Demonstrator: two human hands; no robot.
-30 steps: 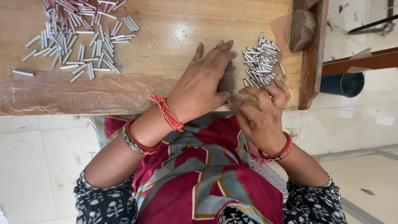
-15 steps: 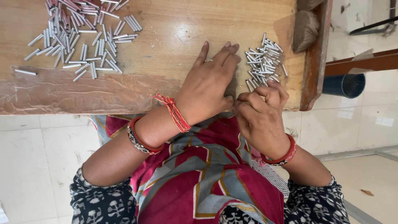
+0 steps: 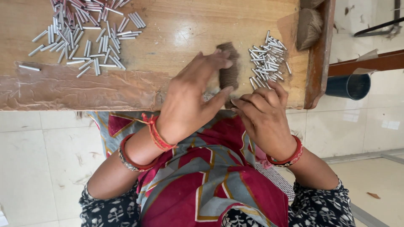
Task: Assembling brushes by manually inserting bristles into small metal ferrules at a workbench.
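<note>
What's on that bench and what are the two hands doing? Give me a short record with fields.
surface: wooden bench
left hand: fingers spread over a brown fibre tuft, touching it
right hand: curled at the bench edge, fingertips by the tuft's lower end
right pile: small heap of metal tubes beside the tuft
left pile: larger scatter of tubes, apart from both hands
far right: another fibre bundle

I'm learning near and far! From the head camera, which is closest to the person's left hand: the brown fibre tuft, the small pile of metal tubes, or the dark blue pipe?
1. Brown fibre tuft, touching the left hand.
2. Small pile of metal tubes, just beyond the tuft.
3. Dark blue pipe, off the table's far side.
</note>
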